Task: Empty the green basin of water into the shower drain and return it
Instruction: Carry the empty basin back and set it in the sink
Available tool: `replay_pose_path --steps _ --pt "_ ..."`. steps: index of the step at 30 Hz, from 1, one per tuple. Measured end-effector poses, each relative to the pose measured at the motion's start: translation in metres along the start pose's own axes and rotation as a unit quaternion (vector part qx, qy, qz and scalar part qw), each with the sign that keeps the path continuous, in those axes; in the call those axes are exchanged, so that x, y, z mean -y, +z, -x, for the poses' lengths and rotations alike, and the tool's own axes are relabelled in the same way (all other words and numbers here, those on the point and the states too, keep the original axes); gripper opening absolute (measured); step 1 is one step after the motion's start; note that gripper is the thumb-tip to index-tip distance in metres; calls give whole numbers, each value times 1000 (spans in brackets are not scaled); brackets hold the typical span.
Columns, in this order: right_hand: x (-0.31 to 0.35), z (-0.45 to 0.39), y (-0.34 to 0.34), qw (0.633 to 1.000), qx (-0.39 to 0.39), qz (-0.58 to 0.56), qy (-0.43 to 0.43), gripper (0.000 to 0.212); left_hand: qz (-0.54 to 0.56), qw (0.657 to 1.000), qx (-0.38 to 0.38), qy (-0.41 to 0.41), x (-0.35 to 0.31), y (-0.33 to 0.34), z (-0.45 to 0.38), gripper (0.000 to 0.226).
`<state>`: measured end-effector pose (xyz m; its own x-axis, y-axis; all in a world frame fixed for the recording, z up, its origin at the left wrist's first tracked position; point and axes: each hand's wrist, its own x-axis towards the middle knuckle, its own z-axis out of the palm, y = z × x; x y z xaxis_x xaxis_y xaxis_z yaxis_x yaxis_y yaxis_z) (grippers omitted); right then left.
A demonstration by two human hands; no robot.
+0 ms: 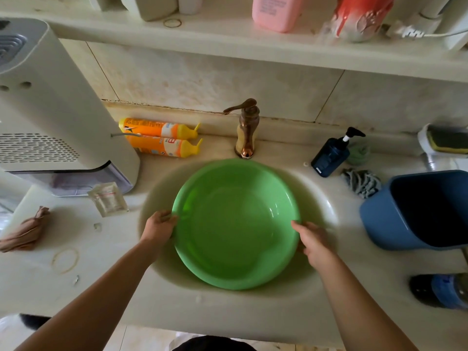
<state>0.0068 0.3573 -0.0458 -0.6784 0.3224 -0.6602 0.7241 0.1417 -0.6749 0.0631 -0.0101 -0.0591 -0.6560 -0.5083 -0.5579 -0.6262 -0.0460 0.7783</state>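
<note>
A round green basin (235, 224) sits in the cream sink (319, 196), below the bronze tap (247, 127). Whether it holds water is hard to tell; faint reflections show inside. My left hand (159, 228) grips its left rim, with the fingers curled over the edge. On the opposite side, my right hand (314, 240) holds the right rim. Both forearms reach in from the bottom of the view. The shower drain is out of sight.
Two orange bottles (159, 139) lie behind the sink at left, next to a white appliance (50, 117). A dark blue pump bottle (331, 155), rags (362, 182) and a blue bin (417, 209) stand at right. A shelf (228, 36) with bottles hangs above.
</note>
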Motion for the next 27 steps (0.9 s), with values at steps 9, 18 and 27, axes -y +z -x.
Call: replay_pose_path --steps 9,18,27 --pt "11 -7 6 993 -22 101 -52 46 -73 996 -18 55 -14 1 -13 34" --pt "5 -2 6 991 -29 115 -65 51 -79 993 20 83 -13 0 -13 24" --pt "10 -1 -15 990 -30 108 -87 16 -55 992 27 111 -18 2 -6 37"
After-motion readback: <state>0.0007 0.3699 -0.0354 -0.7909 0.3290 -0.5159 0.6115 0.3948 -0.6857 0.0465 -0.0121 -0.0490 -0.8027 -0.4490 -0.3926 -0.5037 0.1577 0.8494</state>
